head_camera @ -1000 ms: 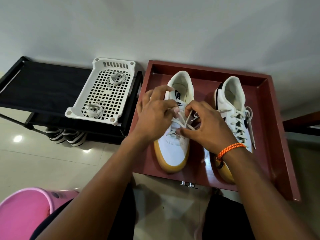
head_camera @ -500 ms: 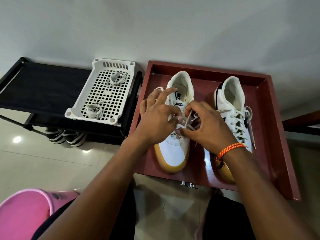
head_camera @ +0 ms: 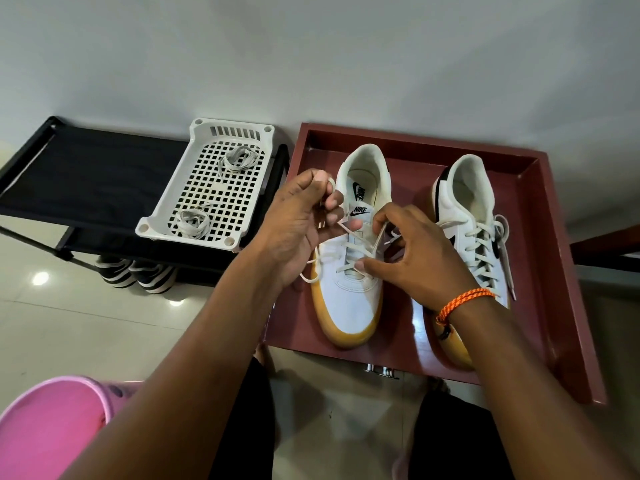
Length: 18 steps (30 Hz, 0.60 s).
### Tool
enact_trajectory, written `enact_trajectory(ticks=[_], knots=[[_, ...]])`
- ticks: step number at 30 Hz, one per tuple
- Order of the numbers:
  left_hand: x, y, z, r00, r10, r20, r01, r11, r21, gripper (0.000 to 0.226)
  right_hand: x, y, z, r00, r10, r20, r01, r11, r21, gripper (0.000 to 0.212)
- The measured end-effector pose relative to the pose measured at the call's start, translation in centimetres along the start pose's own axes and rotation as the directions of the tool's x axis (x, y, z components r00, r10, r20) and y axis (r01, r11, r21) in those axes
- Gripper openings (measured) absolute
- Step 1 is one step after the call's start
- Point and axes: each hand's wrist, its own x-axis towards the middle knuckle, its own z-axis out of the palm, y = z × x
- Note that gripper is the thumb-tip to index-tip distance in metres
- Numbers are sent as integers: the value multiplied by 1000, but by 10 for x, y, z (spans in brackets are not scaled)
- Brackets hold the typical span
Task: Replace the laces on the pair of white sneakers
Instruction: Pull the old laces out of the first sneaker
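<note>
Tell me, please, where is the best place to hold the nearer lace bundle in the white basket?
Probably pinch the nearer lace bundle from above, across its coiled loops at the middle. It lies flat and loose on the basket floor, with walls at the sides, so the top is the open way in.

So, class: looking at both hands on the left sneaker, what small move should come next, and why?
Probably the left hand keeps drawing its lace up and out of the eyelets while the right hand steadies the left sneaker. The lace is only loosened near the tongue; lower rows remain threaded, and the right sneaker is fully laced.
</note>
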Motion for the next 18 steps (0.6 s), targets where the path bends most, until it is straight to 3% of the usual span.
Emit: enact_trajectory(ticks=[5,10,11,13,15,16,18], knots=[[4,-1,-6,995,38,-89,-13,963,269,24,-1,3,8,1000,21,14,-19,995,-94,24],[7,-5,-14,977,91,-191,29,837,546,29,2,-3,25,980,-104,-169,80,987,-139,8],[9,-8,-17,970,104,-222,49,806,590,29,3,-6,28,978,-98,-186,86,994,-73,7],[13,-12,-22,952,141,-271,80,741,667,28,7,-16,25,982,-8,-188,51,973,227,5],[14,-12,-24,942,171,-288,91,697,712,26,11,-21,10,987,61,-151,48,775,630,9],[14,-12,-24,941,179,-288,91,683,725,25,10,-23,-2,992,67,-106,47,586,809,16],[12,-11,-23,936,196,-291,99,648,755,25,7,-25,-27,1000,3,0,-1,192,981,29]])
